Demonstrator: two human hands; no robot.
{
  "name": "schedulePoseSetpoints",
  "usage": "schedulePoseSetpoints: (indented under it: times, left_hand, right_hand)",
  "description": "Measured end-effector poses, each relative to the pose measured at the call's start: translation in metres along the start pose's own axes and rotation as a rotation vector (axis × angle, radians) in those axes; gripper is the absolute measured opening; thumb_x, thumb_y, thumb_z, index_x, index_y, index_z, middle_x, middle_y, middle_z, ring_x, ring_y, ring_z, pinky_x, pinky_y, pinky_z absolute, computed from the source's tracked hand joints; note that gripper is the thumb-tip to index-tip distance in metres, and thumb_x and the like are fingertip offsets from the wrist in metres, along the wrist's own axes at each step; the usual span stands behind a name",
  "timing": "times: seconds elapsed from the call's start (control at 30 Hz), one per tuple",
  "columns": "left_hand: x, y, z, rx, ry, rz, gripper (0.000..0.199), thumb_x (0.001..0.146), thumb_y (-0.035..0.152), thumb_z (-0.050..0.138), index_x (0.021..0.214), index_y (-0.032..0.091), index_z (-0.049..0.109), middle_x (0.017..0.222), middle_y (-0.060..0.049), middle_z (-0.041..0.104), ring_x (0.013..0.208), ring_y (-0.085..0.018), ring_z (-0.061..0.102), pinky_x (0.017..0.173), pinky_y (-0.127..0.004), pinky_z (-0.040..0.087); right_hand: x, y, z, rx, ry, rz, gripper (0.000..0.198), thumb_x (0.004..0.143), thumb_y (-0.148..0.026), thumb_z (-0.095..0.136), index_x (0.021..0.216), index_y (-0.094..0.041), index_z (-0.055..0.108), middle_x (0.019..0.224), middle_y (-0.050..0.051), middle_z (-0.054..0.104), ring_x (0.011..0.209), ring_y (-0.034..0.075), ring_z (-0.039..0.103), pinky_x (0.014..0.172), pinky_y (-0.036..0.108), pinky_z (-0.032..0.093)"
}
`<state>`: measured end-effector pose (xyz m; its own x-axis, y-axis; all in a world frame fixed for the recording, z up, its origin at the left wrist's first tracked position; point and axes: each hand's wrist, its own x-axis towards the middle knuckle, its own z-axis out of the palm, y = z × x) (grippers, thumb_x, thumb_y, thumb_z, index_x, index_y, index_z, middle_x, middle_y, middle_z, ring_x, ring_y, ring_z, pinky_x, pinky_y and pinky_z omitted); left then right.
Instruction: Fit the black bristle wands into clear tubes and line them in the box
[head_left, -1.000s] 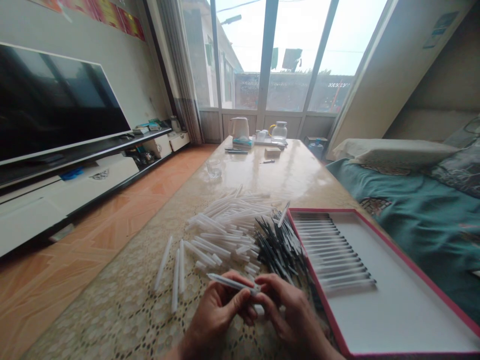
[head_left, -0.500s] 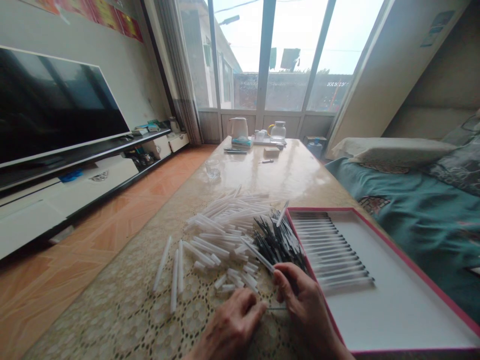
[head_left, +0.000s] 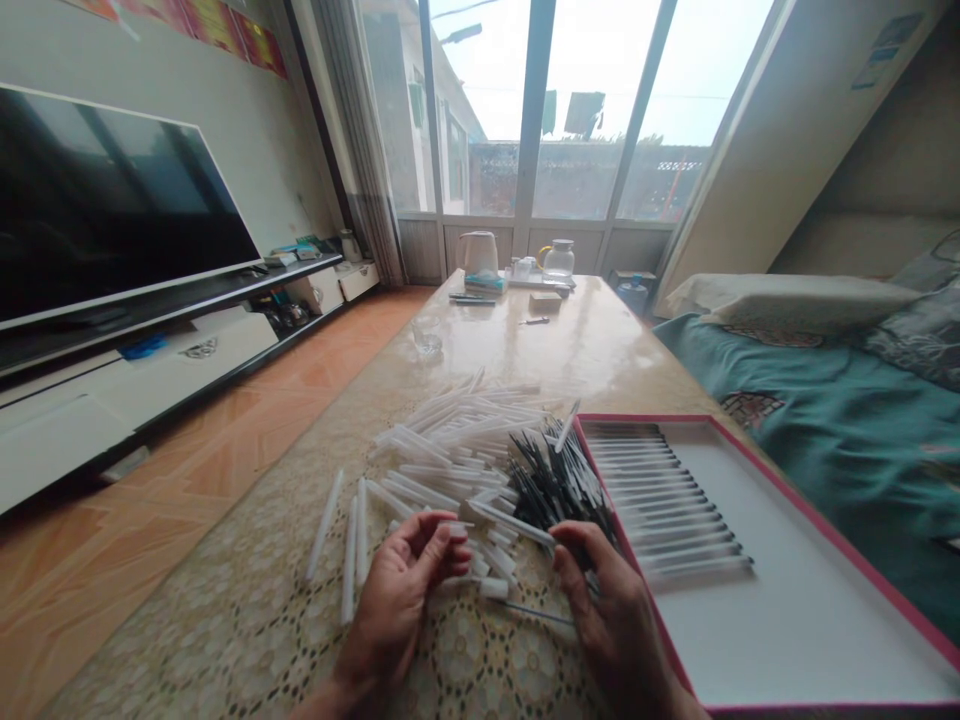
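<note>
My left hand (head_left: 401,585) is raised over the near edge of a pile of short white plastic pieces (head_left: 499,560), its thumb and fingers closed on one short white piece (head_left: 456,531). My right hand (head_left: 619,600) is closed on a long white plastic tube (head_left: 514,521) that points up and left. Below it a thin dark rod (head_left: 536,611) runs out from the same hand, with a short white piece (head_left: 493,588) by its far end. Black-tipped thin sticks (head_left: 547,490) lie in a heap just beyond my right hand.
Long white tubes (head_left: 457,430) are piled mid-table, with a few lying apart at left (head_left: 349,560). A pink-rimmed box (head_left: 787,630) at right holds a row of white sticks with black ends (head_left: 660,500). A glass (head_left: 427,340), jug (head_left: 557,260) and kettle (head_left: 478,255) stand farther back.
My left hand has lifted up and left from the tabletop beside my right hand and now pinches a short white piece. My right hand stays nearly in place with its tube.
</note>
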<state>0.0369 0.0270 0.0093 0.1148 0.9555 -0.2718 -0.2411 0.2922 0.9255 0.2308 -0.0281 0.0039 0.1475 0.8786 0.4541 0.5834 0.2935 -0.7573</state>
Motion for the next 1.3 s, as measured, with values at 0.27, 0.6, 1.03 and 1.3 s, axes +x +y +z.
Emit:
schedulePoseSetpoints:
  times: [0.27,0.6,1.03,1.3]
  left_hand:
    - [0.002,0.001,-0.001,-0.137,0.047,-0.051,0.023,0.075,0.032,0.071,0.087,0.015,0.06,0.063,0.003,0.065,0.052,-0.006,0.054,0.048,-0.015,0.042]
    - [-0.002,-0.004,0.0,0.022,-0.072,0.039,0.026,0.075,0.038,0.07,0.085,0.016,0.06,0.062,0.003,0.064,0.051,-0.008,0.055,0.046,-0.017,0.042]
    - [-0.003,-0.007,0.003,0.088,-0.294,-0.014,0.028,0.076,0.041,0.068,0.083,0.014,0.061,0.057,0.002,0.064,0.045,-0.008,0.054,0.043,-0.018,0.04]
    - [-0.01,-0.002,0.007,0.117,-0.327,0.02,0.027,0.074,0.041,0.07,0.078,0.015,0.062,0.054,0.003,0.06,0.043,-0.008,0.051,0.042,-0.018,0.037]
  right_hand:
    - [-0.003,-0.003,-0.002,-0.032,-0.078,-0.09,0.01,0.092,-0.018,0.043,0.092,-0.02,0.052,0.078,0.0,0.057,0.071,0.013,0.058,0.065,0.021,0.045]
    - [-0.003,0.004,0.0,-0.245,-0.216,-0.194,0.012,0.094,-0.024,0.044,0.089,-0.021,0.054,0.073,0.0,0.059,0.065,0.016,0.056,0.06,0.025,0.039]
    - [0.0,-0.004,-0.004,-0.633,-0.286,-0.427,0.022,0.095,-0.022,0.042,0.077,-0.022,0.053,0.064,0.0,0.058,0.053,0.016,0.054,0.051,0.028,0.023]
    - [-0.004,-0.001,-0.009,-0.354,-0.478,-0.062,0.03,0.096,-0.029,0.038,0.071,-0.021,0.051,0.066,-0.002,0.062,0.059,0.013,0.06,0.054,0.023,0.031]
